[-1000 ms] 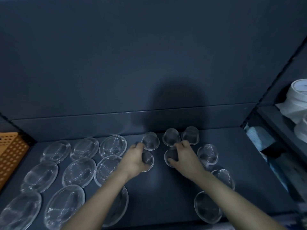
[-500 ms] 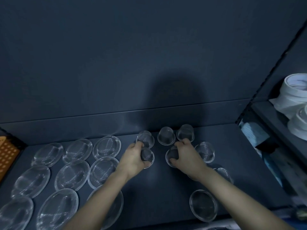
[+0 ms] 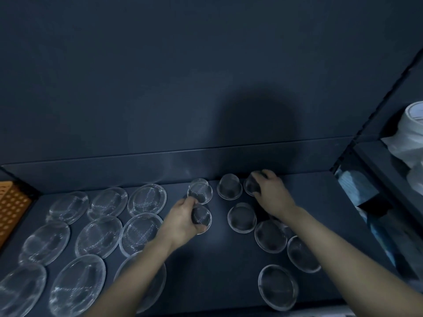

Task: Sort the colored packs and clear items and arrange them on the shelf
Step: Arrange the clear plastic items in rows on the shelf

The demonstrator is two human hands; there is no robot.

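Gripping a small clear cup [image 3: 202, 218] with curled fingers, the left hand [image 3: 180, 219] holds it down at the dark shelf [image 3: 217, 266], just in front of a second cup [image 3: 200, 191]. The right hand [image 3: 273, 194] clasps a back-row cup [image 3: 250, 187] near the rear wall, beside a middle cup [image 3: 229, 186]. Flat clear dishes [image 3: 99, 235] lie in rows to the left, an orange basket [image 3: 11, 209] beyond them.

My feed is dim and blue-grey, lit from behind me so a soft shadow [image 3: 256, 124] falls on the far wall [image 3: 137, 76], clear dishes [image 3: 146, 199] glinting faintly, white rolls [image 3: 412, 133] at right smeared.
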